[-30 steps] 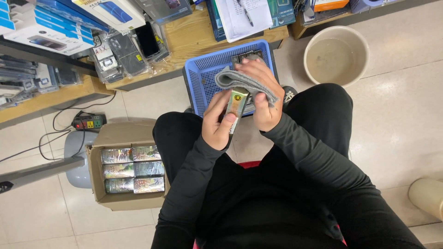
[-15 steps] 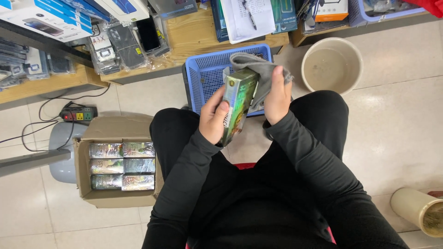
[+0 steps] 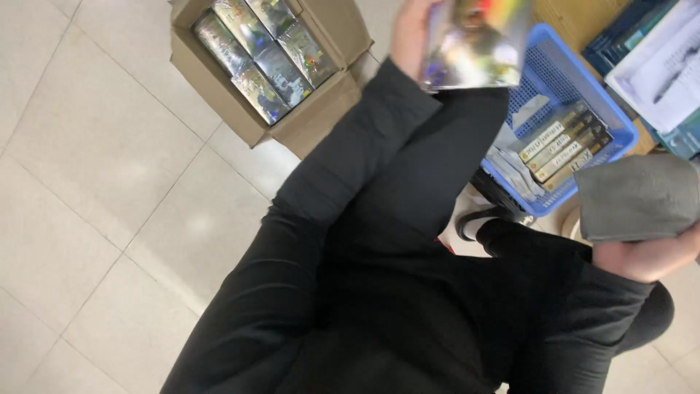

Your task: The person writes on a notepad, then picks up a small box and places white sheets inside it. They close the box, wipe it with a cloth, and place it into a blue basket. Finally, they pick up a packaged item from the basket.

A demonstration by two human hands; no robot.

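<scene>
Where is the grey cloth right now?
In the head view the grey cloth sits at the right edge, held in the right hand, just right of and below the blue basket.

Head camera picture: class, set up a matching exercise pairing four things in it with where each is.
Things:
1. shiny box
2. grey cloth
3. cardboard carton
4. blue basket

Places:
A. on the tiled floor at upper left, filled with shiny packs
B. in the left hand, raised at the top
C. in the right hand, at the right edge
D. beside the knee, with boxes standing inside

Pairs: 1-B, 2-C, 3-A, 4-D
</scene>
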